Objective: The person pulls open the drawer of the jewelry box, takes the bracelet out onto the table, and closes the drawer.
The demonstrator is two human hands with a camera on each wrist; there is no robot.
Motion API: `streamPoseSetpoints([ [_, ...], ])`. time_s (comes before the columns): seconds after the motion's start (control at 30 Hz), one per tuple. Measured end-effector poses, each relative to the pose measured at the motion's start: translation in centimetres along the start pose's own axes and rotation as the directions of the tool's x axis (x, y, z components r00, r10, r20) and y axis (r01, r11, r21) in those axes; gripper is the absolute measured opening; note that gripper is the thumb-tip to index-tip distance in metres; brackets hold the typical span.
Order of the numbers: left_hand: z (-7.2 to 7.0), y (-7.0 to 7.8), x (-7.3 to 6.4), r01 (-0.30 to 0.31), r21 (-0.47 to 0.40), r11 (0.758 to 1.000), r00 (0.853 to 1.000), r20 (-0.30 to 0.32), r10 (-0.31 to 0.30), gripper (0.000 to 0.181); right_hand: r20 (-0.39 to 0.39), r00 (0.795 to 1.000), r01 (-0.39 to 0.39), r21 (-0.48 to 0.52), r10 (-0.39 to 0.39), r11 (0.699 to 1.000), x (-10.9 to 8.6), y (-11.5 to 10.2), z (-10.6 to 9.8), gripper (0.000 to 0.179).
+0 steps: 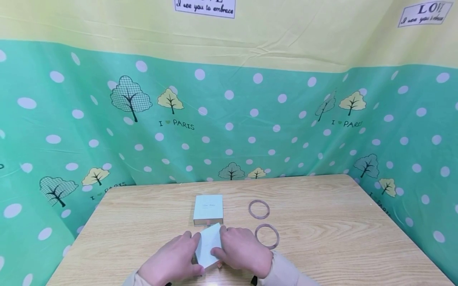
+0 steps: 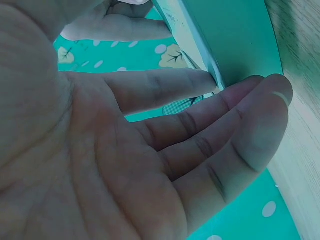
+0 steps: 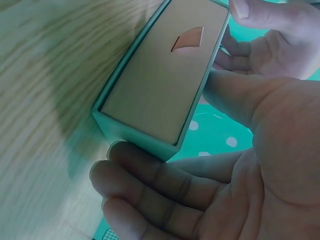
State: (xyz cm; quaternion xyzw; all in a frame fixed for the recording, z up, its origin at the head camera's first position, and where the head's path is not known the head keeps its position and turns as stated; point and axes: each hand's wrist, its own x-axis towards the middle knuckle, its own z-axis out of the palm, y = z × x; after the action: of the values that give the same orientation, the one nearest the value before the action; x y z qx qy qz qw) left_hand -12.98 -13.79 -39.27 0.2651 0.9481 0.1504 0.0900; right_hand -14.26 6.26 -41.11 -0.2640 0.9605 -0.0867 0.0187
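Observation:
A pale blue drawer-style gift box (image 1: 208,247) is held tilted between both hands just above the table's near side. My left hand (image 1: 173,257) grips its left side, with the thumb at the near lower edge. My right hand (image 1: 240,249) grips the right side, its thumb lying on the top face. In the right wrist view, the box's end shows a beige drawer front (image 3: 150,95) with a pink pull tab (image 3: 190,39), sitting inside the sleeve. The left wrist view shows the fingertips against the box's smooth side (image 2: 240,40). The box's contents are hidden.
A second pale blue box (image 1: 208,207) with small lettering lies just beyond the held one. To the right, two purplish bangles (image 1: 249,209) lie flat, the nearer bangle (image 1: 278,237) close to my right wrist. A dotted green and yellow curtain (image 1: 229,111) hangs behind the wooden table (image 1: 340,230).

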Motion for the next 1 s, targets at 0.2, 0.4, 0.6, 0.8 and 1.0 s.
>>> streamPoseSetpoints([
  [0.2,0.05,0.00,0.01,-0.011,0.004,1.000,1.000,0.000,0.011,0.061,0.000,1.000,-0.005,-0.007,0.005,1.000,-0.04,-0.08,-0.17,0.045],
  [0.4,0.21,-0.03,-0.10,-0.034,0.023,0.999,0.999,-0.030,0.034,0.049,-0.009,1.000,-0.005,-0.005,0.005,1.000,-0.14,-0.11,-0.17,0.045],
  [0.6,0.17,-0.06,-0.23,-0.048,0.042,0.998,0.998,-0.042,0.049,0.040,-0.025,1.000,-0.006,-0.027,0.005,1.000,-0.14,-0.18,-0.07,0.050],
  [0.8,0.22,0.03,-0.16,-0.037,0.057,0.998,0.999,-0.033,0.039,0.034,-0.026,1.000,-0.011,-0.055,0.010,0.998,-0.13,-0.35,-0.06,0.057],
  [1.0,0.24,-0.05,-0.19,-0.050,0.088,0.995,0.998,-0.044,0.054,0.033,-0.023,1.000,-0.018,-0.060,0.016,0.998,-0.16,-0.44,-0.08,0.056],
])
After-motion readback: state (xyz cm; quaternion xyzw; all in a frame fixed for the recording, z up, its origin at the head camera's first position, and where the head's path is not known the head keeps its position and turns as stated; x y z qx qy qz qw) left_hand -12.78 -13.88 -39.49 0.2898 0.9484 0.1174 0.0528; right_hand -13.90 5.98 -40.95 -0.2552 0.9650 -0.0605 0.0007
